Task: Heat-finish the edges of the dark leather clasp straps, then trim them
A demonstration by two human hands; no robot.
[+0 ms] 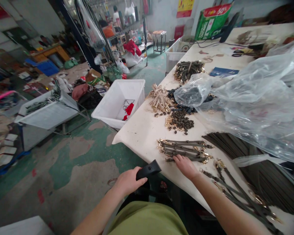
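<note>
Reaching out over our olive shirt (pixel 147 218), we have our left hand (pixel 128 181) at 11 o'clock, its fingers curled closed around a black piece (pixel 149 169), probably plastic, that juts out past the thumb side, held up clear of the table (pixel 139 133). Our right hand (pixel 185 166), at 12 o'clock, lies on the near end of a row of buckled straps (pixel 183 149), fingers close together; we cannot tell whether they pinch a strap or only press down, perhaps to keep the row from shifting. More straps (pixel 245 195) fan out at 2 o'clock near the table's edge. Farther along at 1 o'clock sit a heap of small brass-and-dark fittings (pixel 179 120) and a tied bundle with gold clips (pixel 159 99), each in its own pile, likely so that each kind stays easy to pick from. A clear plastic bag (pixel 254 101) sprawls at 2 o'clock, and a white bin (pixel 117 101) stands beside the table at 11 o'clock, within reach. Beyond them, at 1 o'clock, lies another strap bundle (pixel 188 71).
</note>
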